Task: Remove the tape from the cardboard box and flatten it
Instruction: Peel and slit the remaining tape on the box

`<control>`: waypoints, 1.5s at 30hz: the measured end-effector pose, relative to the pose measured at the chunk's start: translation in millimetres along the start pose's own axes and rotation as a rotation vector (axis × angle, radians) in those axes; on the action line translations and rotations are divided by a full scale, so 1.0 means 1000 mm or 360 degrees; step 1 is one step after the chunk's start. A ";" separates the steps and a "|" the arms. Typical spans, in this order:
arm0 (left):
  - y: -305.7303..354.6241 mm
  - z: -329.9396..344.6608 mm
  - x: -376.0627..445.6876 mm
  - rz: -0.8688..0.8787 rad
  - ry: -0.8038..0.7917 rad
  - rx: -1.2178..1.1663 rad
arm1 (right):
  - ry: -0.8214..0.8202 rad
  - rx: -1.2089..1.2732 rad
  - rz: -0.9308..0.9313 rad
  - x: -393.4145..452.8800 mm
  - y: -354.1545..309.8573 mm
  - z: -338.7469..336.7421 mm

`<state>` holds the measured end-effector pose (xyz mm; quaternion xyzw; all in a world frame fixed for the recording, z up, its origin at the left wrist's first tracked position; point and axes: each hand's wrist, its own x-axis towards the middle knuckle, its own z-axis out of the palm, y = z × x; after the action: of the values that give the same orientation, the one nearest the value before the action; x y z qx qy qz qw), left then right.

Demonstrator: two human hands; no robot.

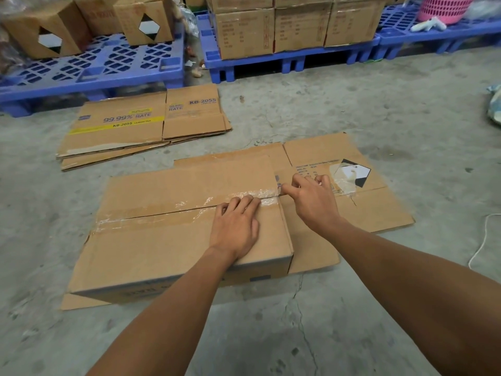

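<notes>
Both my hands are on the brown cardboard box (168, 240) sitting on the grey concrete floor (271, 335) right in front of me, top flaps still closed. My left hand (235, 231) lies flat on the near flap with the fingers straight, the fingertips (245, 202) touching the strip of clear, wrinkly packing tape (151, 215) that runs along the seam between the two flaps. My right hand (311, 198) is at the box's right end with the fingers curled, thumb and forefinger pinching the tape where it ends at that edge. Under and behind the box there's a flattened brown cardboard sheet (347, 207) spread out on the floor, with a black-and-white diamond label (352, 172) and a patch of crumpled clear tape on it. Further back on the left is a small stack of flattened brown boxes (141, 126) printed with "KB-2055" and a yellow stripe. Along the back are blue plastic pallets (103, 66) with more brown cartons (292, 25) on them, and a pink mesh basket (442, 8) sits top right. A white cord (481, 242) lies on the floor on the right.
</notes>
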<state>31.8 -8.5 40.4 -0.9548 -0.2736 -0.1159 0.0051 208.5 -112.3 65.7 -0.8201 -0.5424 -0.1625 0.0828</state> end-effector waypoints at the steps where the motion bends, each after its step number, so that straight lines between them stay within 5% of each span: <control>1: 0.001 0.000 -0.001 -0.0003 0.0004 0.0012 | 0.0024 0.0000 0.0011 -0.001 0.002 0.002; 7: 0.001 0.001 -0.003 -0.0008 0.0056 -0.0008 | 0.0138 0.0369 0.0601 -0.005 0.006 0.004; 12: 0.002 0.002 -0.003 -0.0013 0.0068 0.0003 | -0.0471 0.1118 0.1320 0.020 0.000 0.007; 18: 0.001 0.001 -0.004 -0.0022 0.0041 -0.0016 | -0.0358 0.1460 0.1604 0.038 -0.016 0.014; 25: 0.001 -0.001 -0.003 -0.0022 0.0043 -0.0026 | -0.0346 0.1355 0.1497 0.039 -0.016 0.013; 37: 0.001 0.000 -0.003 -0.0025 0.0055 -0.0030 | -0.0406 0.0914 0.0745 0.017 -0.006 0.005; 45: 0.003 -0.002 -0.007 -0.0001 0.0069 -0.0002 | -0.0400 0.0974 0.0775 0.012 -0.006 0.002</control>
<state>27.6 -14.6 41.1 -0.9520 -0.2736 -0.1367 0.0104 207.7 -99.3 68.0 -0.8754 -0.3617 0.1323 0.2922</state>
